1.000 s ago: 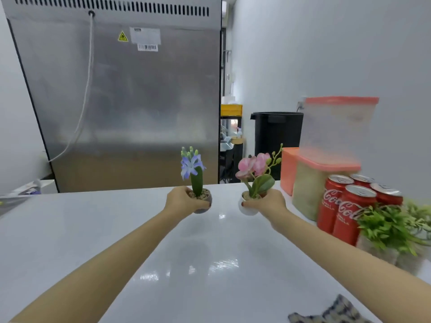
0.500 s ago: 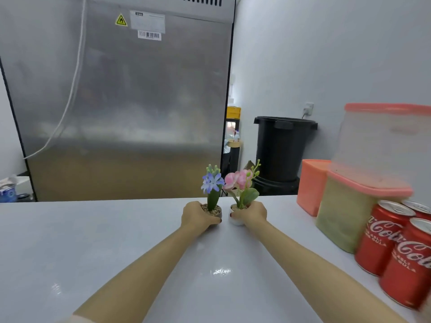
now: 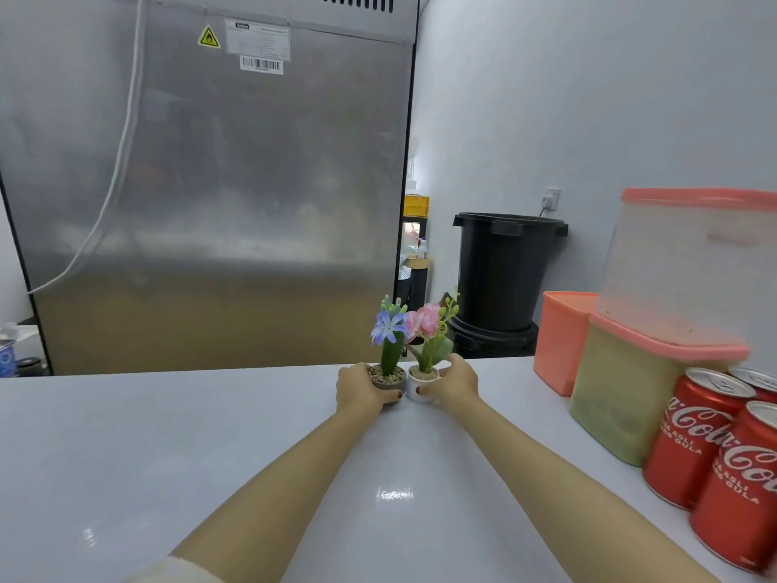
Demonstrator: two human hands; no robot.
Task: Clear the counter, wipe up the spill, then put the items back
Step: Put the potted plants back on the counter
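Note:
Two small potted fake flowers stand side by side near the far edge of the white counter [image 3: 168,448]. My left hand [image 3: 357,389] grips the grey pot with the purple flower [image 3: 389,342]. My right hand [image 3: 456,382] grips the white pot with the pink flower [image 3: 426,330]. Both pots rest on the counter, almost touching. Both arms stretch forward across the counter.
Along the right wall stand red cola cans [image 3: 714,456], a stack of pink-lidded plastic containers [image 3: 656,351] and a pink tub [image 3: 561,338]. Beyond the counter are a steel fridge [image 3: 210,183] and a black bin [image 3: 504,271].
Both hands carried the pots forward and together; the pots now sit side by side on the counter near its far edge. The view has moved forward and right.

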